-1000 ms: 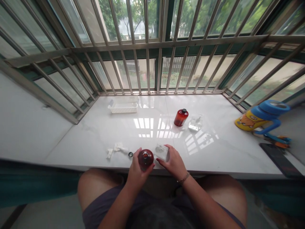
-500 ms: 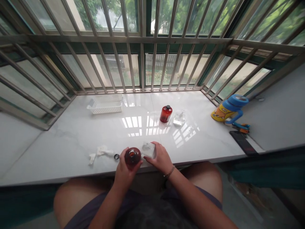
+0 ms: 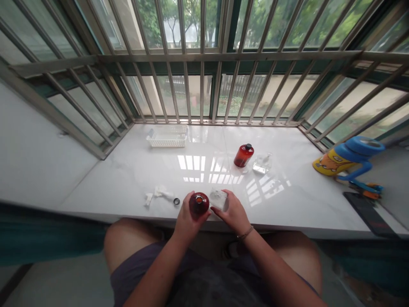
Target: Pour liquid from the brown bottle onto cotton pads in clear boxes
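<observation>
Table (image 3: 111,187): glossy white, marble-patterned, across mid-frame.
Left hand (image 3: 186,224): grip wrapped around the round, dark red-brown bottle (image 3: 199,209), lower centre.
Right hand (image 3: 235,214): grip closed on a clear, squarish container (image 3: 218,198), just right of the bottle.
Ring (image 3: 176,201): black, round, left of centre.
Bottle mouth (image 3: 199,199): amber rim brighter than half a second ago; neither held thing is set down.

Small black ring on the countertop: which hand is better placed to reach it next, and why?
Probably the left hand: the small black ring lies beside it, while the right hand is farther off. Both are occupied, though: left with the dark red bottle, right with a clear container.
</observation>
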A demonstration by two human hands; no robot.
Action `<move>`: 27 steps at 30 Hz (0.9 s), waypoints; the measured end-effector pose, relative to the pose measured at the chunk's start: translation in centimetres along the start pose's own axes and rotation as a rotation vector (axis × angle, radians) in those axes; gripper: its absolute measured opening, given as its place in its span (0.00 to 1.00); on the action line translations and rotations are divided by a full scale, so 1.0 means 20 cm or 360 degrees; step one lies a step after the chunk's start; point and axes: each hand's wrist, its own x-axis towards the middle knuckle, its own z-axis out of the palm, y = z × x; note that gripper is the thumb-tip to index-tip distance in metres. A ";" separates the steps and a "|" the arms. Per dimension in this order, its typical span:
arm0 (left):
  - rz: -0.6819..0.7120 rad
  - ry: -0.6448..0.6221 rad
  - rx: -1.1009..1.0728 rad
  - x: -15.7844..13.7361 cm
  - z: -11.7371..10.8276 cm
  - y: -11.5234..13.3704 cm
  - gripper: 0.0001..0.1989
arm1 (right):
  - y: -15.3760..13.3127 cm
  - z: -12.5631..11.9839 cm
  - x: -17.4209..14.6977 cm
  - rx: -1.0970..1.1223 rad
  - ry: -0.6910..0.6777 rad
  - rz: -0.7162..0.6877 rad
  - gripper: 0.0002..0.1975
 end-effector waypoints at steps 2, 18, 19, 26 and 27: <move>-0.0026 -0.0001 -0.0018 -0.01 0.01 0.00 0.44 | 0.00 0.01 -0.01 -0.0027 0.0012 -0.0006 0.36; 0.0059 0.0075 0.0013 -0.05 0.06 -0.10 0.46 | 0.01 0.04 -0.02 -0.0125 0.0069 -0.0053 0.37; 0.0057 0.0069 0.0012 -0.05 0.05 -0.10 0.46 | 0.01 0.05 -0.02 -0.0127 0.0071 -0.0055 0.37; 0.0038 0.0047 -0.0026 -0.05 0.05 -0.09 0.46 | 0.00 0.04 -0.02 -0.0135 0.0065 -0.0073 0.36; 0.0038 0.0044 -0.0034 -0.05 0.05 -0.09 0.46 | 0.00 0.04 -0.02 -0.0135 0.0064 -0.0072 0.36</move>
